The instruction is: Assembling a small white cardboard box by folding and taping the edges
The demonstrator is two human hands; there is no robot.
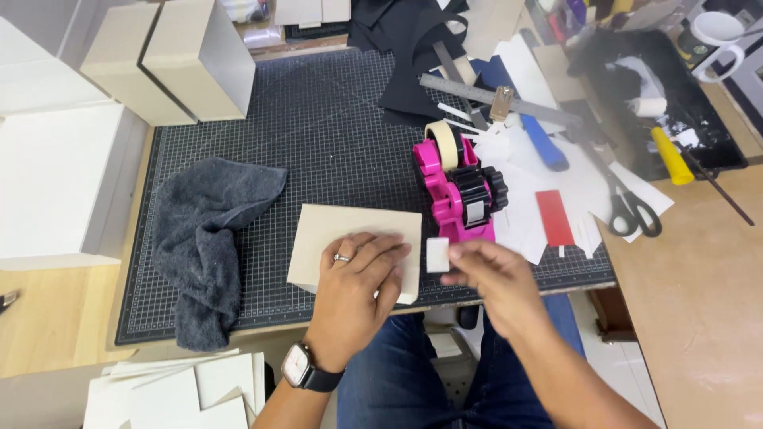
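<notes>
Beige card box (350, 230) on the cutting mat (318, 135), pressed flat under the open left hand (355, 282); right hand (485, 274) pinches a tape piece (437, 255) beside the pink dispenser (457, 187).

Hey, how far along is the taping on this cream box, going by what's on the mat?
Done: two boxes stand finished-looking at the mat's far corner. In hand: the left hand presses flat on the cream box, and the right hand holds a short tape piece beside the pink dispenser. Left: that piece is not yet stuck on, and flat card pieces lie unassembled by the near edge.
</notes>
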